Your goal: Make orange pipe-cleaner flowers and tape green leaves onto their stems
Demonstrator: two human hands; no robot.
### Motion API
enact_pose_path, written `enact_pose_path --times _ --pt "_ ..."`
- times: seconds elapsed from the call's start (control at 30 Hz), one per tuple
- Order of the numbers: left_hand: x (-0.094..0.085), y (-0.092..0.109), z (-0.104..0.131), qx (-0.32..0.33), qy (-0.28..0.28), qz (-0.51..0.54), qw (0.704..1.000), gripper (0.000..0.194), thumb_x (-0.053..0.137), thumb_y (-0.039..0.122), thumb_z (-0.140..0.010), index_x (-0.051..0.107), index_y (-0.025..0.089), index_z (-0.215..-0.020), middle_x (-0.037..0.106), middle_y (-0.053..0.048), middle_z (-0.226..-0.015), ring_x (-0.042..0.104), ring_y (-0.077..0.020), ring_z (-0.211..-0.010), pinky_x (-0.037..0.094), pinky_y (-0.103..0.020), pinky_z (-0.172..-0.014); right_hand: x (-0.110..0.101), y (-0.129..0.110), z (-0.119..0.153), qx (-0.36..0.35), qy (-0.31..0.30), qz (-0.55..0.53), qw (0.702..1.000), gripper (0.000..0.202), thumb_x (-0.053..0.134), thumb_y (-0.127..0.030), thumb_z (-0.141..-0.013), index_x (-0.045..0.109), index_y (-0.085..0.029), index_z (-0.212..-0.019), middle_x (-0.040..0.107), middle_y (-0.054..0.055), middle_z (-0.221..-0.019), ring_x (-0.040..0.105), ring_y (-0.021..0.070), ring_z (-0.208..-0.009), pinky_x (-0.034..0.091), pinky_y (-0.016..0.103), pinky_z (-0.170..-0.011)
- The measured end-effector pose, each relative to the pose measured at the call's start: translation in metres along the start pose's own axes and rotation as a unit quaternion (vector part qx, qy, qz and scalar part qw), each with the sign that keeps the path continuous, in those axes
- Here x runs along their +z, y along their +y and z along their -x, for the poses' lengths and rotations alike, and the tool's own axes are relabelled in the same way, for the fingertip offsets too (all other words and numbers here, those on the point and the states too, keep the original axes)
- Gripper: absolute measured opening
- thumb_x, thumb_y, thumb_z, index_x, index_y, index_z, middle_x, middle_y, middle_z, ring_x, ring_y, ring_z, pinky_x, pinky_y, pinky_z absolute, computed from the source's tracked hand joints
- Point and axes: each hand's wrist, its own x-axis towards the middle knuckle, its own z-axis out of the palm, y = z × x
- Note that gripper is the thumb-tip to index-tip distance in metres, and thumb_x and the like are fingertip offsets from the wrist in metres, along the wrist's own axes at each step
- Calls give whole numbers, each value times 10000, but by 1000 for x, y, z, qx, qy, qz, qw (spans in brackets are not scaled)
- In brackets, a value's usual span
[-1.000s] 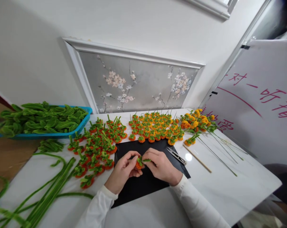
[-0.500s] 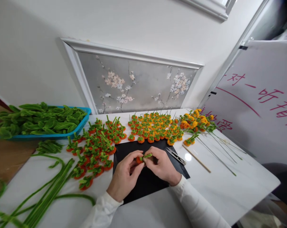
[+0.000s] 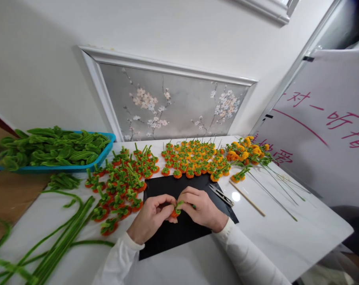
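My left hand (image 3: 151, 217) is closed in a pinch on a small orange flower (image 3: 175, 213) of fuzzy pipe cleaner. Green pipe cleaner (image 3: 179, 204) sticks up from its top, and the fingers of my right hand (image 3: 201, 208) are closed on it. Both hands are over a black mat (image 3: 179, 234), the flower held between them. Their fingers partly cover the flower. Just beyond my right hand, metal thread snips (image 3: 221, 195) lie on the mat's edge. Left of the mat stand many similar orange flowers (image 3: 117, 201) with green stubs.
Rows of yellow and orange flowers (image 3: 194, 158) stand behind the mat. Long-stemmed yellow flowers (image 3: 246, 152) and a thin wooden stick (image 3: 247, 198) lie to the right. At left are a blue basket (image 3: 108, 150) of green pieces, short green strips (image 3: 64, 181) and long green pipe cleaners (image 3: 63, 237).
My left hand has shifted slightly left and down, and the flower has turned so its green part points up. The right-hand fingers have moved over the top of it. The view has shifted slightly.
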Motion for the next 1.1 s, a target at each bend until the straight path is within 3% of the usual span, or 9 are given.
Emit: enact_pose_path --times 0.2,0.37,0.43,0.53,0.63,0.73,0.93,1.03,1.1 --pt "-6 -3 2 -57 -63 116 990 112 649 243 -736 628 135 -759 621 -7 -666 614 -111 -540 504 -212 -536 1 -3 -1 -3 4 -38 999 171 513 -205 -881 673 -211 -821 604 41 -826 586 124 -730 486 227 -656" --pt "-6 -3 3 -65 -70 157 983 260 606 349 -800 504 213 -996 614 22 -670 630 -114 -523 494 -199 -498 1 -7 -1 24 1 -67 997 142 493 -173 -879 616 -191 -808 589 43 -845 574 130 -769 475 242 -689" --pt "-6 -3 3 -42 -59 123 990 296 578 386 -821 480 230 -1053 635 -17 -830 656 -134 -619 520 -228 -551 2 -8 -1 41 19 -65 997 112 492 -165 -865 574 -185 -791 572 39 -823 560 133 -749 464 248 -672" --pt "-4 -5 1 32 -45 60 997 350 683 273 -747 506 237 -1047 586 -46 -1070 637 -162 -833 524 -263 -702 2 -6 0 72 44 -50 995 78 490 -164 -846 523 -179 -777 539 23 -774 510 120 -657 429 236 -598" --pt "0 -9 -1 51 -24 48 997 301 701 196 -726 539 221 -979 605 -9 -966 618 -142 -826 503 -235 -717 2 -6 0 90 53 -43 994 79 484 -161 -840 498 -180 -765 524 13 -757 475 108 -613 401 224 -557" --pt "3 -9 -1 -4 -13 105 994 216 661 276 -774 557 196 -947 626 9 -850 632 -115 -713 514 -218 -664 1 -7 -1 76 54 -45 995 81 491 -164 -843 506 -182 -765 530 17 -764 487 111 -624 415 230 -571" --pt "6 -7 0 -86 -44 230 968 280 601 402 -803 493 205 -970 658 8 -627 615 -94 -473 443 -141 -432 0 -8 -2 26 52 -46 997 90 514 -203 -873 588 -192 -822 583 49 -858 578 138 -778 482 262 -710" --pt "7 -8 -1 -105 -60 218 968 278 524 449 -836 472 218 -981 637 19 -559 574 -89 -381 387 -130 -359 1 -8 -1 16 49 -44 998 100 509 -209 -877 595 -193 -829 587 53 -851 581 140 -767 486 262 -698" --pt "7 -7 -1 -97 -41 175 979 296 468 480 -856 478 226 -1007 628 22 -590 593 -101 -428 424 -148 -384 2 -9 -1 21 43 -39 998 100 497 -204 -877 579 -190 -822 578 52 -829 574 142 -754 482 259 -682"
